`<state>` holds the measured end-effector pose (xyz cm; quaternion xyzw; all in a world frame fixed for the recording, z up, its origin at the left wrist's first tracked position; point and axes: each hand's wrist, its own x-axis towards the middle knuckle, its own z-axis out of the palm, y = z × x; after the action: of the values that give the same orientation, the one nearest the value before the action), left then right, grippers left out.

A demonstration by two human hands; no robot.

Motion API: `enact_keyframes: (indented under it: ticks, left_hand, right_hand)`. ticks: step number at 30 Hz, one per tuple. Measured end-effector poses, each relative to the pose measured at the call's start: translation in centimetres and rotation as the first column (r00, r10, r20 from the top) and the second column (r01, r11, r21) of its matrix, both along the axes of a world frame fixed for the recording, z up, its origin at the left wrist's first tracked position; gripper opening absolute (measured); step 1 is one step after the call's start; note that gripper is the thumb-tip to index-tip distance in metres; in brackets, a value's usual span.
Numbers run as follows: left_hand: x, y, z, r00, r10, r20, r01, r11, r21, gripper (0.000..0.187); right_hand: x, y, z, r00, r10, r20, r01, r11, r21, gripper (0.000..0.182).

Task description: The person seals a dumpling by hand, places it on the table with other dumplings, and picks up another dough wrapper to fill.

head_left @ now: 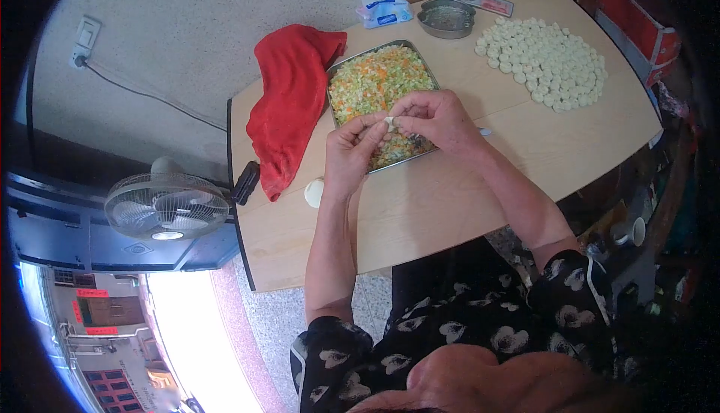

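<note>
My left hand (352, 151) and my right hand (441, 122) meet over a metal tray (330, 98) of chopped vegetable filling (382, 79), green with bits of orange. Between the fingertips of both hands is a small white dough wrapper (390, 123), pinched from either side. The fingers cover most of it, so I cannot see whether filling is inside. Beside my left forearm lies a round, flat white dough wrapper (314, 193), or a small stack of them. A small pale object (485, 132) shows by my right wrist, too small to name.
A red towel (289, 106) lies left of the tray, with a black object (246, 183) at the table edge. Behind are a tissue pack (385, 6), a metal bowl (445, 19) and a scale (487, 2). Many small dough pieces (544, 64) spread at right. A fan (166, 207) stands left.
</note>
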<state>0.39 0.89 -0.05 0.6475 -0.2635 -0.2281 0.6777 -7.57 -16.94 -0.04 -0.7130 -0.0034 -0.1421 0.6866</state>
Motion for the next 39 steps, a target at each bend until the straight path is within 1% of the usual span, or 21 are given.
enact_keyframes:
  ticks: [2,5,8,11,14,17,20,23,26,29,32,35,38,39]
  left_hand:
    - [0.0,0.0,-0.1,1.000,-0.002,0.025,0.002,1.000,0.022,0.023]
    - [-0.2,-0.1,0.1,0.999,0.017,0.029,-0.019,0.998,0.053,0.025]
    - [-1.0,-1.0,0.5,0.996,0.071,-0.060,-0.077,0.992,-0.101,0.023]
    - [-0.2,-0.7,-0.7,0.998,0.062,-0.022,-0.064,0.992,-0.110,0.021]
    - [-0.3,-0.8,-0.7,0.996,0.085,-0.009,-0.086,0.991,-0.107,0.020]
    - [0.0,-0.6,-1.1,0.999,0.053,-0.006,-0.054,0.995,-0.086,0.020]
    - [-0.2,-0.4,-0.4,0.998,0.049,-0.047,-0.050,0.998,-0.032,0.020]
    - [-0.3,-0.2,0.1,0.997,0.046,-0.060,-0.047,0.999,-0.012,0.021]
    - [-0.2,-0.1,0.0,0.999,0.033,-0.034,-0.033,0.999,-0.002,0.022]
    - [-0.3,-0.2,0.0,1.000,0.027,0.004,-0.027,1.000,-0.014,0.023]
    - [-0.1,-0.1,-0.3,1.000,0.024,0.009,-0.024,1.000,0.005,0.023]
    - [0.0,0.0,-0.2,1.000,0.004,0.026,-0.005,0.999,0.037,0.023]
    - [0.0,-0.3,-0.5,1.000,-0.006,0.027,0.007,0.999,-0.039,0.024]
    - [-0.2,-0.4,-0.5,1.000,-0.013,0.004,0.013,0.998,-0.069,0.025]
  right_hand:
    - [0.0,-0.1,-0.1,1.000,0.003,-0.009,-0.003,1.000,-0.015,0.011]
    - [0.3,-0.2,-0.7,0.999,0.012,-0.042,-0.009,0.997,0.080,0.011]
    - [0.3,-0.1,-0.9,0.999,0.007,-0.040,0.000,0.983,0.182,0.011]
    - [0.4,-0.1,-0.9,0.999,0.025,-0.046,-0.016,0.981,0.196,0.012]
    - [0.3,-0.2,-1.1,0.999,0.025,-0.026,-0.020,0.983,0.182,0.011]
    - [0.4,-0.2,-1.2,0.999,0.025,-0.044,-0.021,0.996,0.087,0.011]
    - [0.4,-0.4,-1.2,0.999,0.039,-0.005,-0.039,0.999,-0.005,0.012]
    - [0.3,0.1,-0.7,0.999,0.006,0.044,-0.004,0.999,-0.040,0.014]
    - [0.0,0.3,-0.3,0.998,0.011,0.069,-0.004,0.995,-0.104,0.014]
    - [0.1,0.4,-0.7,0.999,-0.001,0.048,0.005,0.996,-0.090,0.009]
    - [0.4,0.6,-1.5,0.996,0.013,0.087,-0.011,1.000,-0.028,0.007]
    - [0.2,0.5,-1.3,1.000,0.014,0.018,-0.013,1.000,-0.019,0.010]
    - [0.2,0.3,-0.8,0.999,0.018,0.032,-0.022,0.992,0.122,0.010]
    - [0.1,0.2,-0.6,1.000,0.007,0.018,-0.009,0.993,0.122,0.010]
